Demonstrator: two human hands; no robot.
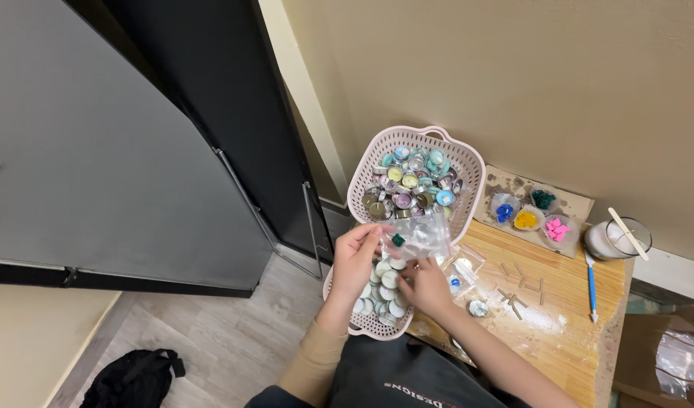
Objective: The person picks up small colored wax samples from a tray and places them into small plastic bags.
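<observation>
Left hand [354,261] and right hand [426,285] are both pinching a crinkly clear plastic bag [419,236], lying roughly left-right, above the near perforated basket [373,325] of round tealights on the wooden bench [566,332].

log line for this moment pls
left hand: holds clear bag | right hand: at bag's lower edge | under: basket of tealights
</observation>
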